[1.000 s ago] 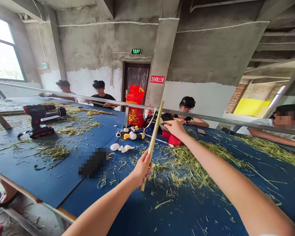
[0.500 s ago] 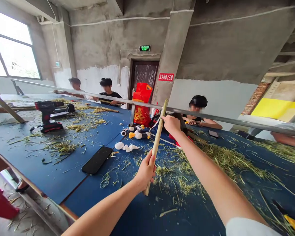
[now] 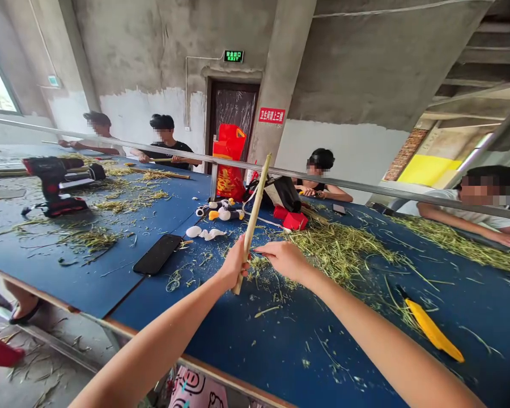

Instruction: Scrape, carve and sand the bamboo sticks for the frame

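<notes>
My left hand (image 3: 234, 265) grips a long pale bamboo stick (image 3: 255, 209) near its lower end and holds it up at a slant, its tip pointing away from me. My right hand (image 3: 284, 258) is closed just beside the left hand, right of the stick's lower part, with something thin pinched in its fingers that I cannot make out. Both hands hover over a blue table (image 3: 246, 345) strewn with green shavings (image 3: 344, 249).
A black phone (image 3: 157, 254) lies left of my hands, a yellow-handled knife (image 3: 431, 330) to the right. A red drill (image 3: 53, 184) stands far left. White scraps, toy ducks and red boxes sit further back. A metal rail (image 3: 365, 187) crosses the table. Several people work at the far side.
My right hand has come back from the stick's upper end down to its lower part beside my left hand. The view has shifted down, showing the knife at right.
</notes>
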{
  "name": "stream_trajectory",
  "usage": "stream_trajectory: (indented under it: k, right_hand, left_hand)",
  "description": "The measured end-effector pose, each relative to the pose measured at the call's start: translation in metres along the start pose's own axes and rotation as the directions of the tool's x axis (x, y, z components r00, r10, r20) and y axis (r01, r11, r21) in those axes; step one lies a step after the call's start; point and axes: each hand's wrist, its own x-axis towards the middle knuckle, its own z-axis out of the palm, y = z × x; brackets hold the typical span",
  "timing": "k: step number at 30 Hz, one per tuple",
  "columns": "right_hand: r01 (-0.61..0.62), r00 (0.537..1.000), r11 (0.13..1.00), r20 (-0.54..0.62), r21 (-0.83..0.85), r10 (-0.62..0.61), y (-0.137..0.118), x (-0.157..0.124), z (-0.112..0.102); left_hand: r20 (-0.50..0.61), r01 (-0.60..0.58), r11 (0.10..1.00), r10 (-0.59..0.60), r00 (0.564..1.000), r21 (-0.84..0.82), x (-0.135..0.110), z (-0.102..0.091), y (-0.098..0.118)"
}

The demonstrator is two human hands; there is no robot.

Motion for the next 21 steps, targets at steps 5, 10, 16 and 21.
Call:
stream_trajectory:
  k: [5, 10, 16, 21]
  right_hand:
    - [-0.140, 0.987, 0.988, -0.065, 0.062, 0.144, 0.017, -0.026, -0.010]
    - [-0.138, 0.983, 0.987, -0.112, 0.086, 0.147, 0.023, -0.036, -0.009]
    - [-0.110, 0.986, 0.994, -0.127, 0.026, 0.112, 0.016, -0.036, -0.007]
    - [-0.031, 0.976, 0.995, -0.217, -0.092, 0.011, 0.003, -0.049, -0.012]
  left_hand:
    - [-0.016, -0.172, 0.984, 0.173, 0.985, 0.056, 0.002, 0.001, -0.007]
    - [0.228, -0.069, 0.986, 0.104, 0.968, -0.155, 0.002, -0.011, 0.013]
    - [0.464, 0.175, 0.954, -0.045, 0.885, -0.242, 0.002, -0.021, 0.023]
    - [0.450, 0.007, 0.990, -0.072, 0.890, 0.144, -0.003, -0.018, 0.022]
